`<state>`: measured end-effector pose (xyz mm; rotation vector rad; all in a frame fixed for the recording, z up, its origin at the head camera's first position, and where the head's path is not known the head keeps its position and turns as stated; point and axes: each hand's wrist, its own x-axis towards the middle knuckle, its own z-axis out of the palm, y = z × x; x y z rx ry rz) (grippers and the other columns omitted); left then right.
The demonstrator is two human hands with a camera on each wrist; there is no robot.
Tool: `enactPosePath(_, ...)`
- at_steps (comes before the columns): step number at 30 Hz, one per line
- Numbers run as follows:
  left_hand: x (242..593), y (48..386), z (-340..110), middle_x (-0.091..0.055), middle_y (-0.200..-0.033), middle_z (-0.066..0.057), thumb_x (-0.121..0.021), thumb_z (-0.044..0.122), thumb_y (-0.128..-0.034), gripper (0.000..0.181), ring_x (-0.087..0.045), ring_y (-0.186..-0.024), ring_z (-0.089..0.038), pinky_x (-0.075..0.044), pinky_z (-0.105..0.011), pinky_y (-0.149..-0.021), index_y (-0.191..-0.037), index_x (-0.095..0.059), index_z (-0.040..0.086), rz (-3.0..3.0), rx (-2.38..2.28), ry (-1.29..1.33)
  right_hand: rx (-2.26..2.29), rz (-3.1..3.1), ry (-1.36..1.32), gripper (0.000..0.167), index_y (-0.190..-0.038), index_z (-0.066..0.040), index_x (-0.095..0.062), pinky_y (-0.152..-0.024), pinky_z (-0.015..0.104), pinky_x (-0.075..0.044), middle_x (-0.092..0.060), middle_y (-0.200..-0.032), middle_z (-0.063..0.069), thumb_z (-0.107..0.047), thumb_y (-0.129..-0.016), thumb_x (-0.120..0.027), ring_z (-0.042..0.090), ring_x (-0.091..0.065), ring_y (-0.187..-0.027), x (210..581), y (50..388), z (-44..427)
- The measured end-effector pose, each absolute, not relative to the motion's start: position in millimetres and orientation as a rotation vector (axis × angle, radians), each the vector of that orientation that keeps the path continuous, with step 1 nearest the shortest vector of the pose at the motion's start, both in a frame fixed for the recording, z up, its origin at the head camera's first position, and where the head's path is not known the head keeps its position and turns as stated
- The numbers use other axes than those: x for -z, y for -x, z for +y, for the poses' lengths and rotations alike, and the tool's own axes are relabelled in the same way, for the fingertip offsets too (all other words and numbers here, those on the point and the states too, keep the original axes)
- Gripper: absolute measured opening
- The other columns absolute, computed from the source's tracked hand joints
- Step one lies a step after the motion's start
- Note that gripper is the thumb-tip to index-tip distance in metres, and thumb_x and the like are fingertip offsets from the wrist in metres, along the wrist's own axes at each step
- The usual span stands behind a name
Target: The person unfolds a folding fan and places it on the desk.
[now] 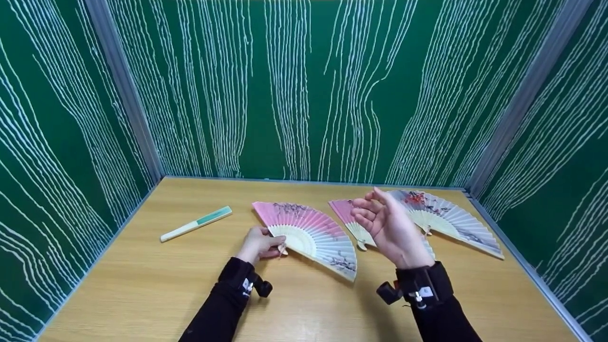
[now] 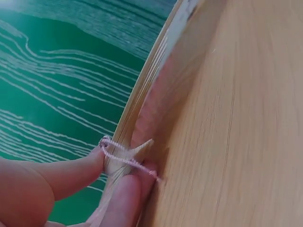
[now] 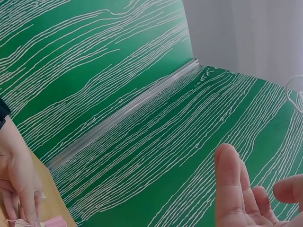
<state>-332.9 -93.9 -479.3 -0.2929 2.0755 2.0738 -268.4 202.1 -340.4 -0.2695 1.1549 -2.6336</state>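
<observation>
My left hand [image 1: 258,244] pinches the pivot end of a spread pink-and-white folding fan [image 1: 316,232] with branch and blossom prints. In the left wrist view, thumb and fingers hold its ribs beside a pink cord loop [image 2: 128,158]. My right hand [image 1: 392,228] is raised above the table with relaxed fingers and holds nothing. Behind it, partly hidden, lies a second spread pink fan [image 1: 344,211]. Farther right is a spread grey-white fan [image 1: 456,218] with red blossoms. A folded fan [image 1: 197,223] with a green section lies at the left.
The wooden table [image 1: 142,289] is bounded by green walls [image 1: 256,95] with wavy white lines. Grey metal posts [image 1: 126,85] stand at the corners. A camera [image 1: 389,292] is strapped on the right wrist, another [image 1: 262,287] on the left.
</observation>
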Motion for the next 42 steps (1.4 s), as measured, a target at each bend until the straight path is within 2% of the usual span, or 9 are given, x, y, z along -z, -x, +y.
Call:
enactPosePath(5,474,330,-101,-0.064,-0.087,-0.018,-0.075,0.019,-0.0831,0.065,-0.067,-0.065,-0.026,-0.057,-0.036,-0.059,-0.13,-0.036,-0.004,2.315,-1.818,0.336,2.64,1.142,0.291,0.024,-0.106,-0.004,-0.045,-0.083,0.03,-0.053,-0.066,-0.1,0.015,-0.027,-0.099,-0.051,0.024,-0.065,-0.084,342,269,203)
enactPosePath(7,471,332,-110,-0.067,-0.086,-0.016,-0.074,0.031,-0.083,0.065,-0.067,-0.064,-0.025,-0.056,-0.036,-0.057,-0.13,-0.041,0.001,2.501,-1.622,0.344,2.642,1.147,0.298,0.025,-0.106,-0.004,-0.045,-0.084,0.031,-0.053,-0.066,-0.1,0.015,-0.027,-0.099,-0.052,0.023,-0.065,-0.084,343,268,202)
enactPosePath(10,467,336,-133,-0.067,-0.096,-0.011,-0.072,0.04,-0.0819,0.059,-0.066,-0.077,-0.026,-0.053,-0.038,-0.066,-0.127,-0.051,0.007,2.803,-1.306,0.33,2.642,1.169,0.297,0.025,-0.106,-0.004,-0.045,-0.083,0.03,-0.053,-0.066,-0.1,0.015,-0.027,-0.098,-0.053,0.023,-0.065,-0.083,343,268,201)
enactPosePath(17,469,349,-211,-0.053,-0.125,-0.023,-0.073,0.027,-0.0813,0.055,-0.044,-0.115,-0.045,-0.039,-0.055,-0.094,-0.126,-0.055,0.001,3.205,-0.879,0.133,2.62,1.207,0.318,0.025,-0.107,-0.004,-0.044,-0.082,0.031,-0.054,-0.066,-0.1,0.014,-0.026,-0.099,-0.051,0.023,-0.065,-0.083,343,269,198)
enactPosePath(21,469,354,-242,-0.043,-0.135,-0.028,-0.066,0.019,-0.0845,0.06,-0.035,-0.122,-0.051,-0.03,-0.061,-0.099,-0.136,-0.044,-0.001,3.154,-0.743,0.124,2.618,1.21,0.323,0.025,-0.108,-0.004,-0.044,-0.081,0.03,-0.054,-0.066,-0.099,0.014,-0.026,-0.099,-0.051,0.022,-0.065,-0.083,345,270,198)
enactPosePath(24,468,353,-251,-0.047,-0.133,-0.026,-0.063,0.012,-0.0846,0.058,-0.04,-0.119,-0.05,-0.032,-0.063,-0.095,-0.137,-0.043,0.0,3.13,-0.671,0.134,2.625,1.211,0.314,0.025,-0.108,-0.004,-0.044,-0.08,0.03,-0.054,-0.066,-0.098,0.014,-0.026,-0.099,-0.051,0.022,-0.065,-0.082,347,270,197)
enactPosePath(33,457,339,-230,-0.06,-0.096,-0.012,-0.072,0.022,-0.0835,0.023,-0.057,-0.087,-0.032,-0.046,-0.049,-0.072,-0.099,-0.067,0.006,3.1,-0.563,0.175,2.573,1.377,0.247,0.032,-0.111,0.001,-0.047,-0.082,0.033,-0.054,-0.064,-0.104,0.017,-0.028,-0.098,-0.051,0.025,-0.065,-0.084,360,271,182)
enactPosePath(37,444,338,-212,-0.062,-0.096,-0.007,-0.069,0.031,-0.085,0.029,-0.056,-0.085,-0.025,-0.046,-0.042,-0.074,-0.103,-0.067,0.008,3.048,-0.852,0.168,2.546,1.558,0.292,0.041,-0.122,0.006,-0.044,-0.093,0.041,-0.048,-0.055,-0.123,0.028,-0.025,-0.098,-0.053,0.036,-0.06,-0.104,364,274,177)
enactPosePath(42,411,330,-160,-0.063,-0.108,-0.008,-0.068,0.037,-0.087,0.044,-0.059,-0.094,-0.021,-0.05,-0.038,-0.081,-0.118,-0.06,0.006,2.813,-1.564,-0.095,2.113,2.697,0.672,0.039,-0.123,-0.005,-0.056,-0.096,0.038,-0.045,-0.061,-0.121,0.013,-0.029,-0.093,-0.062,0.025,-0.058,-0.11,370,277,173)
